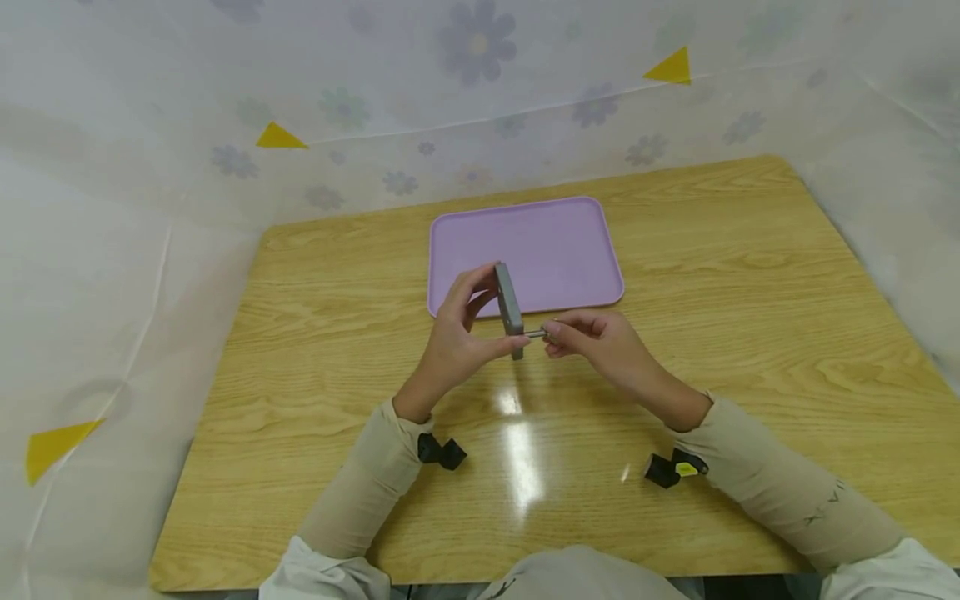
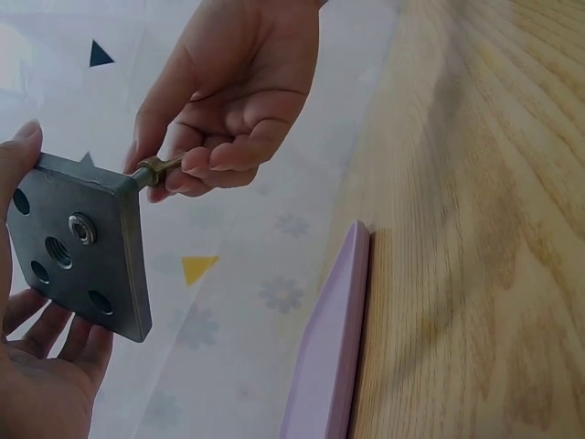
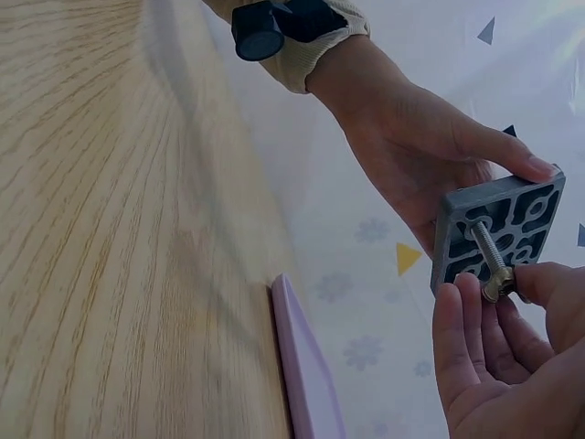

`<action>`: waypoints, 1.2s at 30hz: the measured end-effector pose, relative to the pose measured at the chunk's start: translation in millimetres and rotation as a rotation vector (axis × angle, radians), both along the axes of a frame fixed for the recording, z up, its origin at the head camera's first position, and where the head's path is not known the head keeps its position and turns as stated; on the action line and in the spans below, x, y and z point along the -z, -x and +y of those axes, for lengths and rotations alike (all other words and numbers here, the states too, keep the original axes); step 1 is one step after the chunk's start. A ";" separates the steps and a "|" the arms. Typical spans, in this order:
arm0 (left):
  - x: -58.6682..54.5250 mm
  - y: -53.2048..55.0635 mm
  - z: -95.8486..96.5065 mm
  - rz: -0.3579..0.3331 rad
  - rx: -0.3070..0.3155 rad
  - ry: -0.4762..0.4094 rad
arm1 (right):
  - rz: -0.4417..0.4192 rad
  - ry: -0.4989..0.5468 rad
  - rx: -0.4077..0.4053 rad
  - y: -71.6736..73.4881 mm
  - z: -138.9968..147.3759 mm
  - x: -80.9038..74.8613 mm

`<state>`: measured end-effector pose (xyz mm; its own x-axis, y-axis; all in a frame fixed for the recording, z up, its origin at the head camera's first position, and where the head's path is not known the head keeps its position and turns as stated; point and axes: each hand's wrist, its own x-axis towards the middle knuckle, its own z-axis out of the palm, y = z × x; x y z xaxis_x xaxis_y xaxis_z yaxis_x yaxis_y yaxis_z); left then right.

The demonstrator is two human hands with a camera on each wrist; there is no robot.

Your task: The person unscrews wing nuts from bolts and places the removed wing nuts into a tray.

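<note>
In the head view my left hand (image 1: 457, 337) grips a grey square plate (image 1: 508, 298) by its edges, holding it upright above the table. The left wrist view shows the plate's flat face with several holes and a round socket bolt head (image 2: 82, 229); the ribbed back appears in the right wrist view. A threaded silver bolt (image 3: 486, 242) sticks out of that back. At its free end sits a brass-coloured wing nut (image 3: 499, 285), which my right hand (image 1: 603, 346) pinches between thumb and fingers. Fingertips partly cover the nut.
A purple tray (image 1: 540, 250) lies on the wood-grain table (image 1: 337, 333) behind the hands. Flower-patterned white sheeting (image 1: 420, 100) surrounds the table's back and sides. Black wrist cameras sit on both forearms.
</note>
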<state>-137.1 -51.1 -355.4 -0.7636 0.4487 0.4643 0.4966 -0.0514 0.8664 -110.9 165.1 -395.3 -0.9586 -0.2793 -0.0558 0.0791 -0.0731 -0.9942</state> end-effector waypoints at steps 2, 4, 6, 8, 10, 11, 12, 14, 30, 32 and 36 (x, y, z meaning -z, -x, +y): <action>-0.1 0.1 0.0 0.001 -0.001 0.000 | 0.020 -0.036 0.009 0.2 0.6 0.0; -0.2 0.1 -0.2 0.000 -0.003 0.004 | 0.042 -0.078 0.018 0.0 1.9 -0.4; 0.0 0.3 -0.6 -0.002 -0.007 0.006 | 0.067 -0.108 0.027 -0.4 3.9 -0.9; 0.0 0.5 -0.7 -0.002 -0.009 0.007 | 0.094 -0.128 0.046 -0.9 6.6 -1.2; 0.0 0.9 -1.0 -0.001 -0.011 0.005 | 0.107 -0.138 0.077 -1.4 9.1 -1.3; 0.2 1.2 -1.0 0.002 -0.011 0.003 | 0.103 -0.135 0.088 -1.7 10.1 -1.3; 0.3 1.3 -1.1 0.005 -0.011 0.001 | 0.095 -0.134 0.097 -1.9 10.9 -1.1; 0.6 1.7 -1.0 0.011 -0.011 -0.003 | 0.051 -0.127 0.089 -2.6 12.0 -1.2; -1.2 0.8 0.3 0.030 -0.009 -0.004 | -0.179 -0.070 -0.076 -4.5 2.9 -8.5; -1.8 0.5 0.5 0.027 -0.007 -0.003 | -0.188 -0.054 -0.069 -3.9 1.2 -8.4; -2.7 0.1 0.8 0.025 -0.005 0.003 | -0.188 -0.016 -0.053 -2.9 -1.6 -8.4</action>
<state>-137.2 -50.3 -352.6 -0.7541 0.4466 0.4816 0.5181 -0.0462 0.8541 -108.0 163.6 -386.9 -0.9148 -0.3269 -0.2373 0.2669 -0.0482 -0.9625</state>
